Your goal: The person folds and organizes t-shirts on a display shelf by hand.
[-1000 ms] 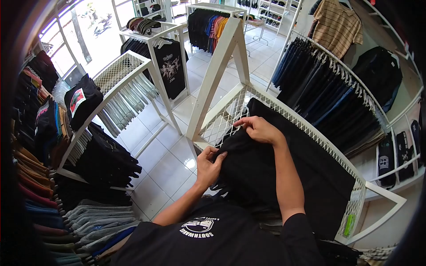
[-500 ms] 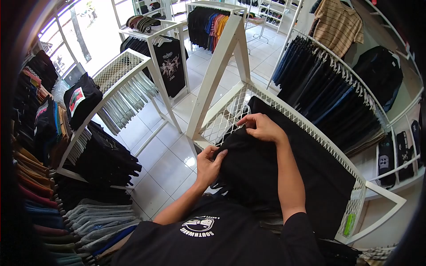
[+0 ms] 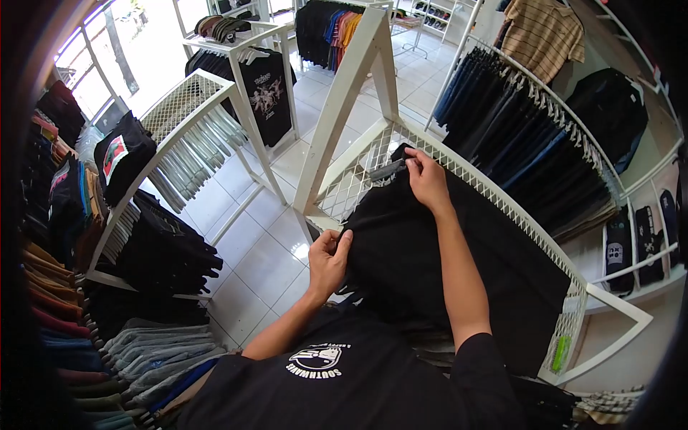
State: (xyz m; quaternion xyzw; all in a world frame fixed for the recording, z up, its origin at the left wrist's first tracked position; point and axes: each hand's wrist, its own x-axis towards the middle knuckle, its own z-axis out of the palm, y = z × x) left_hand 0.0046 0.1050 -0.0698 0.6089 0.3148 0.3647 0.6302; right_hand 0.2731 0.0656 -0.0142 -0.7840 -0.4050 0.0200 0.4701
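A large black garment (image 3: 390, 247) lies spread over the white mesh top of a clothes rack (image 3: 358, 178) in front of me. My left hand (image 3: 330, 261) pinches its near left edge between thumb and fingers. At the far end, my right hand (image 3: 428, 183) is closed on the garment's corner, beside a grey strip (image 3: 387, 170) that shows along the edge. More dark cloth extends along the rack top to the right, under my right forearm.
A white slanted beam (image 3: 344, 107) rises at the rack's far left end. Jeans (image 3: 516, 136) hang along the right wall. Another mesh-topped rack (image 3: 188, 106) with hangers stands left across the tiled floor (image 3: 254, 265). A bright green object (image 3: 560, 353) sits at the rack's right end.
My right hand has moved slightly away from me along the far edge, and the grey strip now shows there. The left side of the cloth lies flatter; my left hand keeps its pinch.
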